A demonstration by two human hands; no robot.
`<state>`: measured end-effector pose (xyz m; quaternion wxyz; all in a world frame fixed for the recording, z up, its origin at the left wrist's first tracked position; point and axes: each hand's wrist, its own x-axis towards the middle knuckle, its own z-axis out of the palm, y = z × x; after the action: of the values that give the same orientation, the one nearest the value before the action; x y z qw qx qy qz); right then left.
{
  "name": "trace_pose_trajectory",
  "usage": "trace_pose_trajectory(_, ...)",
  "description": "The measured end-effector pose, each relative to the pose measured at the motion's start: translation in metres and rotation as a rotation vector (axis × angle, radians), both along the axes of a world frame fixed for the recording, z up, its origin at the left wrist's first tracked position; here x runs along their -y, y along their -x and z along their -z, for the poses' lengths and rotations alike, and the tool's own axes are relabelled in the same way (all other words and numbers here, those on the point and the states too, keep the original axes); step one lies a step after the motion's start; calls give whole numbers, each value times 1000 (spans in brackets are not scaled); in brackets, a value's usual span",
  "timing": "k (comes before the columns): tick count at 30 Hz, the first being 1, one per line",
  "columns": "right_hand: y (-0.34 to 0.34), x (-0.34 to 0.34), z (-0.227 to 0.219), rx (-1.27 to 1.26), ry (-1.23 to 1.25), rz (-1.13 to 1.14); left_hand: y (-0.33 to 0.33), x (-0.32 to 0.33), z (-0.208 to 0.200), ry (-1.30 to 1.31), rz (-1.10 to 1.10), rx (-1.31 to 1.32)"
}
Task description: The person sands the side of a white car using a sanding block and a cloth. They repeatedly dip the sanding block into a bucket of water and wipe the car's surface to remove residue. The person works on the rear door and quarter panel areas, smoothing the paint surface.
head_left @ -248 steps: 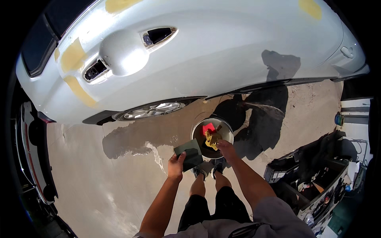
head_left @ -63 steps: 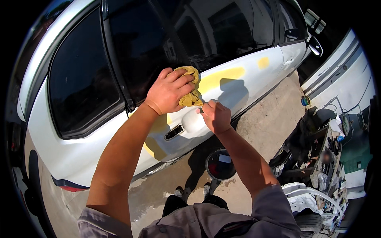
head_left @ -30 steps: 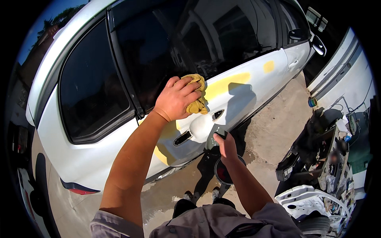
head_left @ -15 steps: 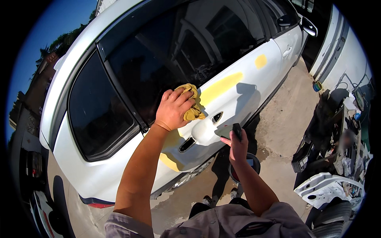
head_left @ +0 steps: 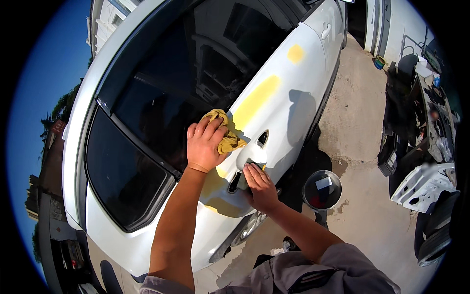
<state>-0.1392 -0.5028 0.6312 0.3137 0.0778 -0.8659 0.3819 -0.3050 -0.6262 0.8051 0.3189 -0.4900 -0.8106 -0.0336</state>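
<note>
A white car door point(head_left: 307, 93) with yellow patches point(head_left: 255, 103) slants across the view. My left hand point(head_left: 205, 143) is closed on a bunched yellow cloth point(head_left: 226, 139), pressed against the door below the dark window point(head_left: 196, 73). Just to its right, my right hand point(head_left: 262, 188) lies over the door-handle recess point(head_left: 247, 156). Its fingers are bent over a dark sanding pad point(head_left: 253, 162), of which only an edge shows; the palm hides the rest. Dark openings point(head_left: 263, 138) flank the recess, and yellow patches continue below it, partly in shadow.
On the ground right of my right forearm stands a round bucket point(head_left: 321, 190) with flat pieces in it. Farther right are a loose white door panel point(head_left: 425, 188), tyres point(head_left: 434, 240) and a cluttered heap of parts point(head_left: 416, 127) along the white wall.
My right hand has swung left from beside the door onto the handle recess, pressing the dark pad there. The left hand still grips the cloth on the door. The view has turned and shifted.
</note>
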Motion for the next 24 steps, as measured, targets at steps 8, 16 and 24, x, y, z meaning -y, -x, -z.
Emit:
trace_pose_trajectory(8,48,39,-23,174,300,288,-1,-5,-2,20,24,-52)
trace_pose_trajectory(16,11,39,0,5,265,-37,0,2,0,42,19,-67)
trace_pose_trajectory(24,70,58,-32,-58,681,301,0,-9,2,43,26,-78)
